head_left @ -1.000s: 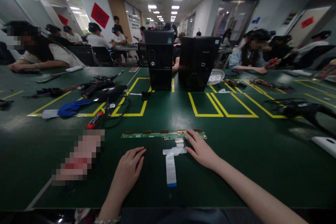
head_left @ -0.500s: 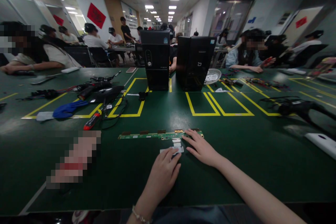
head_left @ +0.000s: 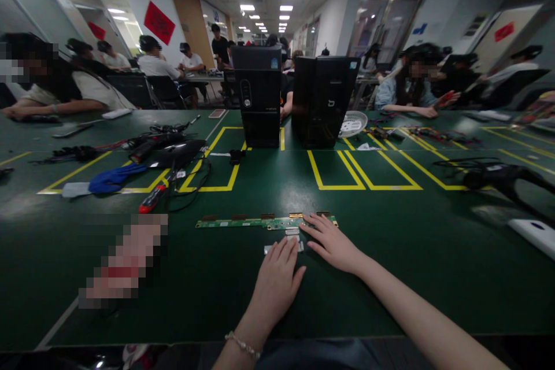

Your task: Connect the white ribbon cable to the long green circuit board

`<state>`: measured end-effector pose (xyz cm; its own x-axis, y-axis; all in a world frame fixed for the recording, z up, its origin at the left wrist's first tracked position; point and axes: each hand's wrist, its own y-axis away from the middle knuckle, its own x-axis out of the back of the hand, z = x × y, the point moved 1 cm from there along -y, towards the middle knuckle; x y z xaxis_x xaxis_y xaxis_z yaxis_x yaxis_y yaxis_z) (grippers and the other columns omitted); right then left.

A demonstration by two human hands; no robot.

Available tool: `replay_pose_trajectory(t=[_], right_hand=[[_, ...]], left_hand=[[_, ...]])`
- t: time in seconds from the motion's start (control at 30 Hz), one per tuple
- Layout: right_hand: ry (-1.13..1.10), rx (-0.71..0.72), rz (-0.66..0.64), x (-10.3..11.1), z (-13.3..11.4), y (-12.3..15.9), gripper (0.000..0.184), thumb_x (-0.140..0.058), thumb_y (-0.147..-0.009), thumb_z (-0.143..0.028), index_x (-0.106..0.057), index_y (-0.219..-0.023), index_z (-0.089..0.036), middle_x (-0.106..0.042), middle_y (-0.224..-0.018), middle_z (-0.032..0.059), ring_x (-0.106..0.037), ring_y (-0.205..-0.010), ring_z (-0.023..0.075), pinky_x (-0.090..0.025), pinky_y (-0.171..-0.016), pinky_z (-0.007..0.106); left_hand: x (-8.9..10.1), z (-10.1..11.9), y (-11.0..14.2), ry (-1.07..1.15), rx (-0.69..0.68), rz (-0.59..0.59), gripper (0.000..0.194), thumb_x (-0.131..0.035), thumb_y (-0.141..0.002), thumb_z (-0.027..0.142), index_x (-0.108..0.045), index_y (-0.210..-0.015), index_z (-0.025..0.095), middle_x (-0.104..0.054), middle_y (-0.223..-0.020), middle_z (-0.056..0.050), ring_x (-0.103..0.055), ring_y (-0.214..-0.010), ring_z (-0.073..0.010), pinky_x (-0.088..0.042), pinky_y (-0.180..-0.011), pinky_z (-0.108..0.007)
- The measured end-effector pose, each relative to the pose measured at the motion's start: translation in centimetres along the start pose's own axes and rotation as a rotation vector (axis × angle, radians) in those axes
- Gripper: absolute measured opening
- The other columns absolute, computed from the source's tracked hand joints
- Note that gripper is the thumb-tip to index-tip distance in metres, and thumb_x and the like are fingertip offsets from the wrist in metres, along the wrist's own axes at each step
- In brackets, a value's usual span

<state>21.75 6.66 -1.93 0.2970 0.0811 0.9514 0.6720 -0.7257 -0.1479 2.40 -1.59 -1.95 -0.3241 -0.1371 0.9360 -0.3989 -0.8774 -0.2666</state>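
Observation:
A long, narrow green circuit board [head_left: 243, 223] lies crosswise on the green table. Fingertips of my right hand [head_left: 332, 243] rest on its right part, the fingers spread and the palm down. Below the board, a white flat ribbon cable [head_left: 293, 237] runs toward me from a connector. My left hand [head_left: 280, 274] lies over the cable's lower end with fingers stretched out flat, touching it and hiding part of it. Neither hand is wrapped round anything. A bracelet [head_left: 243, 345] circles my left wrist.
Two black computer towers [head_left: 262, 104] stand ahead. To the left lie a red-and-black screwdriver [head_left: 151, 199], a blue cloth-like item [head_left: 115, 178] and tangled cables. A white basket [head_left: 353, 123], black cables [head_left: 498, 176] and a white device [head_left: 535, 237] are on the right. Other people sit around.
My left hand has shifted slightly up and right over the ribbon cable, its fingers now straighter. My right hand stays almost still on the circuit board.

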Motion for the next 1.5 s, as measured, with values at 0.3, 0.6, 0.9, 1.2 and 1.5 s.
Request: replay_pose_trajectory(t=[0.3, 0.6, 0.9, 1.2, 1.5], right_hand=[[-0.013, -0.008, 0.007, 0.2, -0.3, 0.4, 0.051, -0.038, -0.097, -0.047, -0.043, -0.144, -0.027, -0.035, -0.152, 0.0068, -0.026, -0.142, 0.0248, -0.022, -0.116, 0.053], [-0.013, 0.004, 0.007, 0.2, -0.2, 0.3, 0.051, -0.04, -0.097, -0.048, -0.043, -0.144, -0.027, -0.036, -0.151, 0.0066, -0.026, -0.142, 0.0245, -0.022, -0.116, 0.052], [-0.03, 0.005, -0.003, 0.2, -0.1, 0.4, 0.055, -0.043, -0.095, -0.051, -0.04, -0.145, -0.028, -0.034, -0.152, 0.0068, -0.025, -0.143, 0.0262, -0.023, -0.115, 0.054], [-0.021, 0.007, -0.017, 0.2, 0.0, 0.4, 0.057, -0.042, -0.095, -0.052, -0.039, -0.146, -0.028, -0.032, -0.154, 0.0056, -0.024, -0.143, 0.0257, -0.021, -0.116, 0.053], [-0.035, 0.007, -0.022, 0.3, 0.0, 0.4, 0.057, -0.044, -0.094, -0.052, -0.04, -0.146, -0.028, -0.032, -0.153, 0.0058, -0.024, -0.143, 0.0262, -0.023, -0.115, 0.054]], left_hand=[[-0.1, -0.1, 0.1, 0.004, -0.005, 0.002, 0.043, -0.042, -0.096, 0.029, -0.049, -0.135, 0.011, -0.053, -0.14, -0.015, -0.047, -0.131, -0.0281, -0.04, -0.108, -0.049], [-0.2, -0.2, 0.0, 0.008, -0.009, 0.015, 0.043, -0.042, -0.096, 0.028, -0.048, -0.136, 0.013, -0.053, -0.14, -0.014, -0.047, -0.132, -0.0266, -0.041, -0.108, -0.048], [0.1, 0.0, -0.3, 0.03, 0.027, 0.017, 0.041, -0.042, -0.096, 0.026, -0.051, -0.133, 0.013, -0.056, -0.138, -0.014, -0.049, -0.13, -0.0274, -0.043, -0.106, -0.048], [0.4, -0.3, -0.5, -0.006, 0.027, -0.023, 0.039, -0.036, -0.097, 0.021, -0.052, -0.132, 0.015, -0.055, -0.139, -0.01, -0.047, -0.132, -0.0261, -0.04, -0.107, -0.051], [1.0, -1.5, -1.1, -0.036, -0.043, -0.091, 0.04, -0.036, -0.098, 0.019, -0.053, -0.134, 0.016, -0.057, -0.138, -0.007, -0.048, -0.13, -0.0212, -0.039, -0.109, -0.043]])
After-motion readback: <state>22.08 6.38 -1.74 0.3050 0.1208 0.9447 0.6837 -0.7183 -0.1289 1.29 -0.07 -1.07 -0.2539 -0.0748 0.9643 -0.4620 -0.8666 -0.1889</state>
